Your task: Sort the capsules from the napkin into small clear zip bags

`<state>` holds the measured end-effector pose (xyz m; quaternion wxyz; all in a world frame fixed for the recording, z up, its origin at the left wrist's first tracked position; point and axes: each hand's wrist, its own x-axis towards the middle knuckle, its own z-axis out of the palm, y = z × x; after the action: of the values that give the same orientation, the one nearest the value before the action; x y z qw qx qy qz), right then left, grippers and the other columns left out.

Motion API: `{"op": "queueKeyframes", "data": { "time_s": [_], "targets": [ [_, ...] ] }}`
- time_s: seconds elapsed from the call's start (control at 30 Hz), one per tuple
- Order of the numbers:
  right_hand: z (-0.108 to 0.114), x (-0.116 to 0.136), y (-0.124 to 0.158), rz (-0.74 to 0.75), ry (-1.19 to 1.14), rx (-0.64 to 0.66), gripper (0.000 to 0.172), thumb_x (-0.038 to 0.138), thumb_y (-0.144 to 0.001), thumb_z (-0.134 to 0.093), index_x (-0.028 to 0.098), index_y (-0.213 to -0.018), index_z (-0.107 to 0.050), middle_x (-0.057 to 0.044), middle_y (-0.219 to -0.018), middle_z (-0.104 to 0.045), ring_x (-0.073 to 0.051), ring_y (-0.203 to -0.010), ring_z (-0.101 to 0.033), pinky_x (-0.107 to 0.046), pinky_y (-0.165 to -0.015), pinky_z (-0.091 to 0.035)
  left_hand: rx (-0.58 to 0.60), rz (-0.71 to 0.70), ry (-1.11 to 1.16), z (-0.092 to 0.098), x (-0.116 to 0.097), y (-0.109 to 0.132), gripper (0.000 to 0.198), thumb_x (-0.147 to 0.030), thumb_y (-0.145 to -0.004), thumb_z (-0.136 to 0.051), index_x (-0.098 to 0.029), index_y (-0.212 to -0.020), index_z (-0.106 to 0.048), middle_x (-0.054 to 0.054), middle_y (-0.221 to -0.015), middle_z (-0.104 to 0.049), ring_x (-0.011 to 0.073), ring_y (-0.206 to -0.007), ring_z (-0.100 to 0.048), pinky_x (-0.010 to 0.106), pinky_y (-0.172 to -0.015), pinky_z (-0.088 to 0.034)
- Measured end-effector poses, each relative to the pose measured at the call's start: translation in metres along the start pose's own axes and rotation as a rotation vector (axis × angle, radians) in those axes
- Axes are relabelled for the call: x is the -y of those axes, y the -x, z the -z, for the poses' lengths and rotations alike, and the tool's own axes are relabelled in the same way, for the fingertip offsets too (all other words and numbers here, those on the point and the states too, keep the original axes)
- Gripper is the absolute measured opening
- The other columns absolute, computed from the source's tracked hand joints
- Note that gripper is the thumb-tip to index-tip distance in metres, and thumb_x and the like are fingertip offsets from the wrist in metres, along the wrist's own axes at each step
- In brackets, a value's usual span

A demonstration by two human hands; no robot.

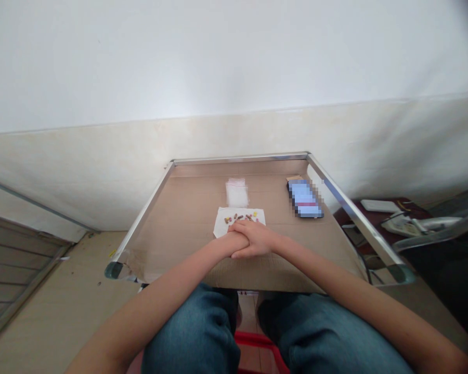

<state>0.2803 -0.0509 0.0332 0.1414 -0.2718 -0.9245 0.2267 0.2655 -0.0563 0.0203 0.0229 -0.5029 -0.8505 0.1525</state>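
My right hand (260, 239) rests across the back of my left hand (236, 241) near the front of the cardboard-covered tray table. Its fingers lie stretched over the left hand, with the thumb apart on the near side. The left hand's fingers are mostly hidden under it. Just beyond both hands is a sheet of white paper (220, 224). Several small capsules (238, 216), brown, yellow and reddish, are scattered on that paper, partly covered by the hands. Behind the paper lies a stack of clear plastic bags (237, 193).
A phone (304, 198) with a lit, blurred screen lies at the tray's right. A metal rail (359, 228) frames the tabletop (191, 192). To the right, a dark red surface holds a white box (380, 206) and cables. A pale wall stands behind; a red stool (257, 340) is below.
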Motion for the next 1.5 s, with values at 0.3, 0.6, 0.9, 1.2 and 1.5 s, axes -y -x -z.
{"op": "queueKeyframes", "data": {
  "time_s": [0.3,0.6,0.9,1.2,1.5],
  "targets": [
    [0.002,-0.001,-0.001,-0.007,0.024,0.011,0.062,0.061,-0.064,-0.056,0.018,-0.108,-0.052,-0.011,-0.103,-0.057,-0.025,-0.093,-0.052,-0.035,-0.077,-0.039,-0.005,0.024,-0.106,-0.001,-0.009,0.000,0.063,-0.042,-0.051,-0.071,-0.022,-0.109,-0.053,0.004,-0.099,-0.051,0.0339,-0.115,-0.039,0.039,-0.085,-0.047],
    [0.002,-0.002,-0.001,-0.002,0.015,-0.011,0.063,0.062,-0.063,-0.057,0.018,-0.108,-0.052,-0.011,-0.102,-0.057,-0.025,-0.093,-0.052,-0.035,-0.078,-0.039,-0.021,0.010,-0.060,-0.003,-0.010,0.000,0.068,-0.043,-0.049,-0.071,-0.021,-0.110,-0.052,0.005,-0.099,-0.050,0.0353,-0.116,-0.037,0.040,-0.086,-0.046],
    [0.001,-0.002,-0.002,-0.025,0.012,-0.010,0.064,0.062,-0.063,-0.057,0.018,-0.109,-0.053,-0.011,-0.104,-0.057,-0.025,-0.094,-0.052,-0.035,-0.077,-0.039,-0.051,0.021,0.084,-0.001,-0.007,-0.001,0.068,-0.044,-0.049,-0.072,-0.022,-0.110,-0.051,0.003,-0.097,-0.051,0.0338,-0.113,-0.041,0.039,-0.085,-0.048],
    [0.003,-0.001,-0.002,-0.029,0.012,0.000,0.063,0.062,-0.064,-0.056,0.017,-0.108,-0.053,-0.011,-0.104,-0.057,-0.025,-0.094,-0.052,-0.035,-0.077,-0.040,-0.031,-0.004,0.173,0.002,-0.007,0.000,0.066,-0.043,-0.048,-0.072,-0.021,-0.106,-0.053,0.004,-0.097,-0.051,0.0349,-0.114,-0.040,0.039,-0.086,-0.047],
    [0.003,-0.001,-0.002,-0.043,0.006,0.003,0.063,0.061,-0.064,-0.057,0.017,-0.109,-0.053,-0.012,-0.105,-0.057,-0.025,-0.094,-0.052,-0.035,-0.078,-0.040,-0.046,-0.001,0.174,0.002,-0.008,0.000,0.070,-0.049,-0.048,-0.070,-0.022,-0.109,-0.051,0.005,-0.100,-0.050,0.0359,-0.115,-0.038,0.042,-0.088,-0.046]
  ]
}}
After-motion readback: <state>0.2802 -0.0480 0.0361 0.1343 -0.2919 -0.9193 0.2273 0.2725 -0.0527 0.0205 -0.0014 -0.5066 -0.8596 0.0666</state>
